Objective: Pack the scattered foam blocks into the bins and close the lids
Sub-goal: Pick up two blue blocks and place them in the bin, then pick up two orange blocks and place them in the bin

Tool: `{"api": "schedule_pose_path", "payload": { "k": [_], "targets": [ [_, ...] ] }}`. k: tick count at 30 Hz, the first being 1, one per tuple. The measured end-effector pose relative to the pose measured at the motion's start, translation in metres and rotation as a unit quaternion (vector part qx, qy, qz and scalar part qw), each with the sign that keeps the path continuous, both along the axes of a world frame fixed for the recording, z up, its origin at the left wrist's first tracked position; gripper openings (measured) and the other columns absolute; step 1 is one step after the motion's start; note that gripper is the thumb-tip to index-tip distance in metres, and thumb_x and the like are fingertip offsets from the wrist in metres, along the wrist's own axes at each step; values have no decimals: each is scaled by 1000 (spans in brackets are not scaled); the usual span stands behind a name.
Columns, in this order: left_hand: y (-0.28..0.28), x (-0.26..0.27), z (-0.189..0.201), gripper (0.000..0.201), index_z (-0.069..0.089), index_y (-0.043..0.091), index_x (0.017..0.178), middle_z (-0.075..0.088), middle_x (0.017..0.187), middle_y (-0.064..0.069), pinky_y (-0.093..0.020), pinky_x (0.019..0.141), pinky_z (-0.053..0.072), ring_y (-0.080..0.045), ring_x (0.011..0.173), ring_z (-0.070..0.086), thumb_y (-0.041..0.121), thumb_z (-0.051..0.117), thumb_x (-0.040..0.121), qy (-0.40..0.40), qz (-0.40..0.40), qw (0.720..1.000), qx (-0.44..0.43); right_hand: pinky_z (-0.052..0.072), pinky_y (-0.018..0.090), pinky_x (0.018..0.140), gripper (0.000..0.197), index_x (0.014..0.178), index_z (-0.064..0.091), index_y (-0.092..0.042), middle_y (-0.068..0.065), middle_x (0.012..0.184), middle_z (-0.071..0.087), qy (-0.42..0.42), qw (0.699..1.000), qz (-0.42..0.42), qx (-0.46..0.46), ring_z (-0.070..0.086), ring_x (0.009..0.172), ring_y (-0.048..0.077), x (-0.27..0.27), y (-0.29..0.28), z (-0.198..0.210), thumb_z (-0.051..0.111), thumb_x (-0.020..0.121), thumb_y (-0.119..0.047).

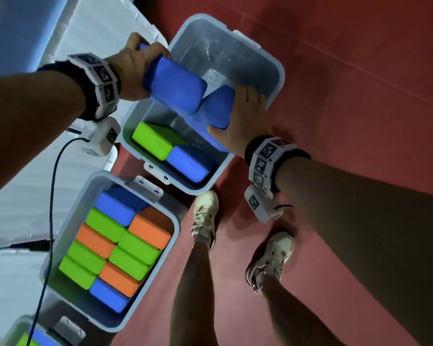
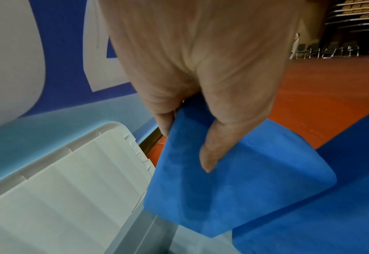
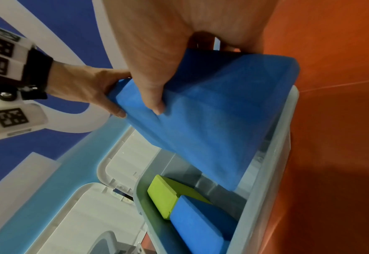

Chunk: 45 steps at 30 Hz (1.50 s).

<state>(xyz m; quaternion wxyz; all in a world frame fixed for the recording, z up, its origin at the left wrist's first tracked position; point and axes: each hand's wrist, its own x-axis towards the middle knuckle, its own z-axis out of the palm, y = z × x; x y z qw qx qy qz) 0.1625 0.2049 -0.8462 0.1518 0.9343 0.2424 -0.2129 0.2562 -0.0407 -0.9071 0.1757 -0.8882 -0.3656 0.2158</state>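
Note:
My left hand (image 1: 133, 66) grips a blue foam block (image 1: 173, 83) by its end, thumb on the top face (image 2: 233, 189). My right hand (image 1: 243, 121) grips a second blue block (image 1: 213, 108), which lies just under the first and touches it. Both blocks hang tilted over the open grey bin (image 1: 275, 78). On the bin's floor at its near end lie a green block (image 1: 153, 141) and a blue block (image 1: 188, 163). In the right wrist view the held block (image 3: 244, 82) is above the bin rim (image 3: 272, 171).
A second open bin (image 1: 170, 221) nearer me is packed with several blue, green and orange blocks. A third bin (image 1: 15, 328) shows at the bottom left. White lids (image 1: 98, 26) lie to the left of the bins. My feet (image 1: 205, 216) stand on red floor (image 1: 360, 71).

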Motion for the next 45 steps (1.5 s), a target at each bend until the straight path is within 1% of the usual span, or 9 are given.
{"api": "schedule_pose_path", "payload": {
  "k": [5, 11, 18, 24, 28, 34, 37, 41, 45],
  "targets": [
    [39, 1, -61, 81, 39, 36, 129, 42, 122, -20, -48, 88, 53, -36, 102, 57, 42, 66, 54, 51, -57, 996, -46, 47, 50, 95, 97, 142, 32, -6, 10, 137, 43, 32, 995, -49, -75, 44, 123, 34, -33, 32, -27, 71, 71, -58],
    [48, -38, -125, 80, 39, 22, 133, 31, 126, -28, -48, 80, 53, -42, 91, 55, -3, 68, 62, 81, -93, 990, -65, 50, 49, 88, 94, 140, 32, -11, 9, 130, 50, 8, 984, 20, -177, 52, 116, 35, -68, 57, -67, 73, 70, -59],
    [66, -74, -190, 87, 30, 25, 135, 25, 132, -24, -49, 76, 51, -46, 111, 41, 3, 70, 61, 140, -124, 982, 18, 44, 48, 91, 104, 146, 21, -13, 14, 137, 44, 52, 959, 44, -274, 44, 122, 37, -78, 97, -114, 72, 71, -65],
    [53, -74, -229, 76, 32, 25, 138, 27, 145, -13, -52, 103, 35, -40, 127, 33, 33, 62, 69, 189, -74, 978, 42, 49, 50, 92, 98, 147, 18, -10, 14, 139, 37, 121, 941, 51, -312, 44, 123, 39, -94, 115, -153, 73, 78, -53],
    [43, -67, -254, 61, 27, 42, 143, 13, 158, -2, -54, 118, 7, -44, 145, 5, 67, 39, 88, 195, -22, 980, -16, 48, 49, 92, 93, 148, 18, -8, 18, 139, 38, 112, 945, 56, -301, 45, 125, 40, -104, 106, -174, 68, 84, -54],
    [40, -71, -269, 42, 37, 37, 141, 17, 155, -4, -56, 118, 6, -38, 145, 4, 42, 43, 100, 134, -88, 987, 26, 42, 52, 102, 92, 154, 9, -11, 22, 151, 28, 142, 939, 83, -301, 38, 132, 43, -91, 103, -206, 43, 91, -69],
    [38, -70, -282, 47, 36, 36, 140, 18, 156, -8, -58, 117, 8, -44, 145, 5, 51, 41, 96, 128, -59, 989, 41, 39, 56, 105, 91, 155, 4, -14, 20, 156, 20, 166, 931, 82, -314, 31, 138, 43, -89, 101, -226, 42, 92, -68],
    [34, -61, -282, 43, 31, 40, 143, 14, 157, -4, -55, 118, 2, -38, 146, 0, 44, 37, 101, 162, -114, 977, 75, 35, 56, 108, 93, 155, 3, -15, 19, 158, 16, 177, 933, 79, -303, 29, 140, 44, -86, 96, -229, 45, 91, -68],
    [42, -49, -279, 56, 32, 39, 137, 26, 149, -9, -65, 113, 10, -40, 143, 10, 63, 23, 88, 187, -96, 973, 95, 33, 55, 110, 92, 156, 3, -15, 18, 159, 13, 191, 930, 69, -308, 29, 139, 45, -79, 100, -215, 47, 92, -65]
  ]
}}
